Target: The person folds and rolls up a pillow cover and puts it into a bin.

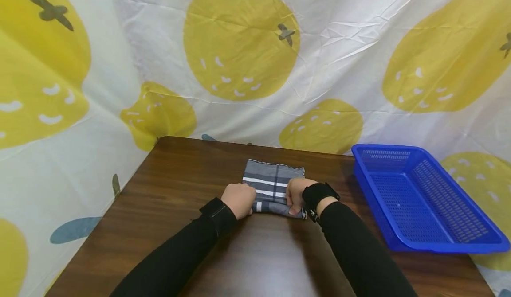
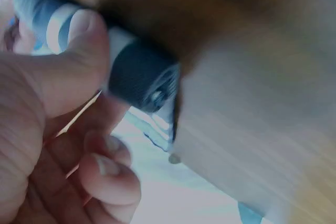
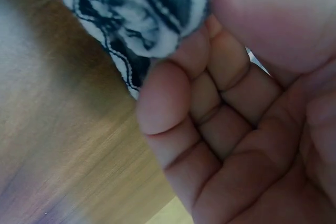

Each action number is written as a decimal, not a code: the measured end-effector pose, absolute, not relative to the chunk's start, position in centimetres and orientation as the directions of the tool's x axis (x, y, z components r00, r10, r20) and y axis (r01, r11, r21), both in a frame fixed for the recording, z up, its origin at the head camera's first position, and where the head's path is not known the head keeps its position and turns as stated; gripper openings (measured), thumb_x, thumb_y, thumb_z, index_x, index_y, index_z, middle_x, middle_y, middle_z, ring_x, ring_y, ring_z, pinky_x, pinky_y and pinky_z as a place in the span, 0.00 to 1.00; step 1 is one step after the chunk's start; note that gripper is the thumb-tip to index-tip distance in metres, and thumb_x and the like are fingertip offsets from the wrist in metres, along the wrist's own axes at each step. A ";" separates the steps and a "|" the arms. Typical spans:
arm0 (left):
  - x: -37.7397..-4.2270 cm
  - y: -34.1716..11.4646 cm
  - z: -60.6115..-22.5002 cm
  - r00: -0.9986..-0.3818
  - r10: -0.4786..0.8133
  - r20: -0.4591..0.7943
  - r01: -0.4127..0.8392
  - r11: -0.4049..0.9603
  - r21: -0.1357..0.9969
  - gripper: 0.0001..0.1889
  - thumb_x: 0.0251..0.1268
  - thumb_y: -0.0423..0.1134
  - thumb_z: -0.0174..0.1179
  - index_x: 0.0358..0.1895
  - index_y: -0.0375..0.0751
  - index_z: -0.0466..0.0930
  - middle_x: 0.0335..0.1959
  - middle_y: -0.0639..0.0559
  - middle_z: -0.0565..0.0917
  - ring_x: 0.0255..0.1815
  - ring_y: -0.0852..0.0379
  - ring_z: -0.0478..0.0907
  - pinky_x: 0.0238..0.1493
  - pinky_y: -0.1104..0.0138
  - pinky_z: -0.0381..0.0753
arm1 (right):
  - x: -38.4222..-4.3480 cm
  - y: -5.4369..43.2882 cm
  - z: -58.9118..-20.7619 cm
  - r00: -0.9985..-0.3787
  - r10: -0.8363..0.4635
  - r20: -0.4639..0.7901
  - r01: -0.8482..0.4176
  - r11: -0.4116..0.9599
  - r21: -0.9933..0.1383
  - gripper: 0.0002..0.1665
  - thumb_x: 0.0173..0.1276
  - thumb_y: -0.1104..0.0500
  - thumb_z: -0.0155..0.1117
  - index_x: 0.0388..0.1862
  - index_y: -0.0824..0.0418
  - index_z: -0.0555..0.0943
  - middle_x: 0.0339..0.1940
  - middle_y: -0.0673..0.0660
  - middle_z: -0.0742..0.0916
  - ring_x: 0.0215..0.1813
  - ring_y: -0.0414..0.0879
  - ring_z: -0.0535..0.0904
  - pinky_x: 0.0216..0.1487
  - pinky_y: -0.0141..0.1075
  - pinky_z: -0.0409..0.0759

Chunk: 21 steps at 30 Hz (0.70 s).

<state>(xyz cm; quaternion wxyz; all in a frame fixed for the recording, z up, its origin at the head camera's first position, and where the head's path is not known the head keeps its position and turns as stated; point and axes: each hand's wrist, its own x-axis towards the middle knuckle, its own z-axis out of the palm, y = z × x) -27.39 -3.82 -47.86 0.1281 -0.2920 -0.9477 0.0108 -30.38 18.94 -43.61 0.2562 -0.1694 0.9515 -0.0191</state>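
A grey plaid cloth (image 1: 264, 172) with white and dark stripes lies on the table, its near edge rolled up into a thick roll (image 1: 275, 208). My left hand (image 1: 239, 199) pinches the left end of that roll; in the left wrist view the thumb lies on top of the roll (image 2: 142, 74) and its spiral end sticks out past the fingers. The right end is gripped by my right hand (image 1: 297, 193). In the right wrist view the layered end of the cloth (image 3: 152, 9) sits between thumb and curled fingers. The far part of the cloth lies flat.
A blue plastic basket (image 1: 419, 246) with perforated walls stands on the right side of the brown wooden table (image 1: 191, 168). Behind and to the left hangs a white sheet (image 1: 151, 44) printed with yellow fruit.
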 end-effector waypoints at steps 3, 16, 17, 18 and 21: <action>-26.0 -3.9 -48.1 -0.764 0.552 0.334 0.541 0.830 -0.135 0.09 0.49 0.40 0.81 0.24 0.46 0.88 0.27 0.51 0.89 0.30 0.51 0.86 0.26 0.55 0.85 | -30.2 18.8 -43.0 -0.805 -0.325 -0.496 -0.310 0.944 -0.116 0.15 0.60 0.58 0.84 0.22 0.51 0.84 0.24 0.41 0.78 0.29 0.38 0.70 0.34 0.31 0.72; -24.3 -3.0 -48.8 -0.658 0.575 0.487 0.519 0.814 -0.261 0.12 0.59 0.32 0.68 0.19 0.48 0.89 0.21 0.52 0.86 0.27 0.53 0.81 0.19 0.58 0.83 | -31.7 19.4 -43.8 -0.797 -0.317 -0.515 -0.283 0.948 -0.146 0.15 0.58 0.59 0.86 0.23 0.54 0.84 0.22 0.42 0.77 0.29 0.38 0.70 0.30 0.29 0.70; -24.3 -3.0 -48.9 -0.659 0.572 0.489 0.519 0.816 -0.256 0.12 0.58 0.32 0.68 0.18 0.48 0.88 0.20 0.52 0.86 0.27 0.53 0.81 0.19 0.58 0.83 | -31.8 19.4 -43.9 -0.796 -0.314 -0.517 -0.281 0.949 -0.143 0.14 0.58 0.58 0.86 0.24 0.54 0.85 0.22 0.42 0.77 0.29 0.38 0.70 0.31 0.29 0.70; -24.3 -2.9 -48.9 -0.660 0.569 0.490 0.519 0.818 -0.250 0.12 0.58 0.32 0.68 0.18 0.48 0.88 0.20 0.52 0.86 0.27 0.53 0.81 0.19 0.58 0.83 | -31.8 19.4 -43.9 -0.796 -0.314 -0.517 -0.284 0.949 -0.140 0.13 0.58 0.57 0.86 0.25 0.55 0.86 0.23 0.41 0.78 0.29 0.38 0.70 0.31 0.29 0.71; -24.5 -2.8 -49.0 -0.667 0.554 0.498 0.515 0.826 -0.230 0.13 0.59 0.31 0.69 0.18 0.48 0.88 0.20 0.52 0.86 0.28 0.53 0.82 0.20 0.57 0.84 | -32.1 19.6 -44.3 -0.790 -0.310 -0.530 -0.287 0.949 -0.127 0.11 0.59 0.56 0.86 0.28 0.54 0.88 0.26 0.41 0.80 0.31 0.38 0.71 0.34 0.29 0.73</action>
